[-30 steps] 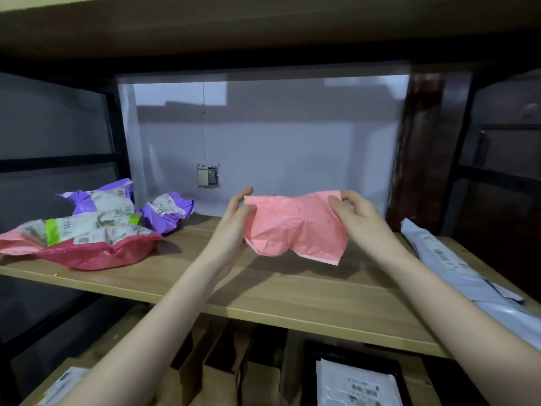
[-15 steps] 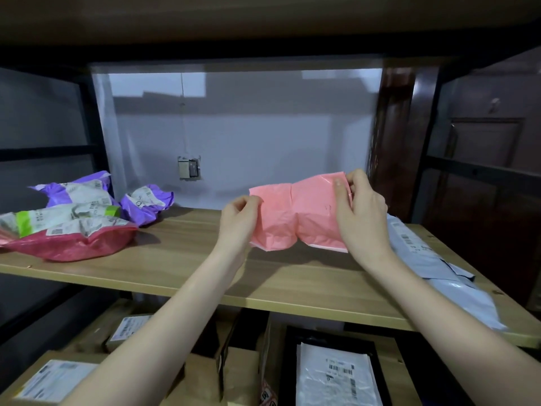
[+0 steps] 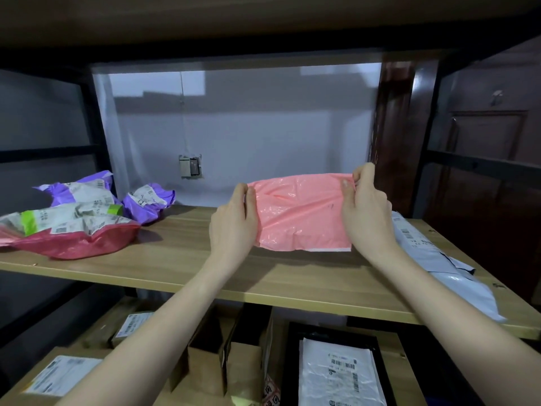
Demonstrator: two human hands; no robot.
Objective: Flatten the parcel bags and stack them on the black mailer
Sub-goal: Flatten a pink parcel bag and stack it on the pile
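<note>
A pink parcel bag (image 3: 298, 212) is stretched out flat in the air above the wooden shelf (image 3: 187, 268). My left hand (image 3: 234, 222) pinches its left edge. My right hand (image 3: 366, 212) pinches its upper right corner. On the lower shelf lies a black mailer (image 3: 380, 341) with a white labelled sheet (image 3: 339, 373) on it. At the shelf's left, crumpled bags wait: a red one (image 3: 79, 241), a white and green one (image 3: 64, 218) and two purple ones (image 3: 149, 200).
A flat grey-white mailer (image 3: 439, 259) lies along the shelf's right end. Cardboard boxes (image 3: 234, 356) and labelled parcels (image 3: 58, 373) fill the lower shelf. Black frame posts stand at both sides, and a shelf board hangs overhead.
Both hands have pulled apart and stretched the pink bag, which was bunched and folded before. The view has shifted a little to the right.
</note>
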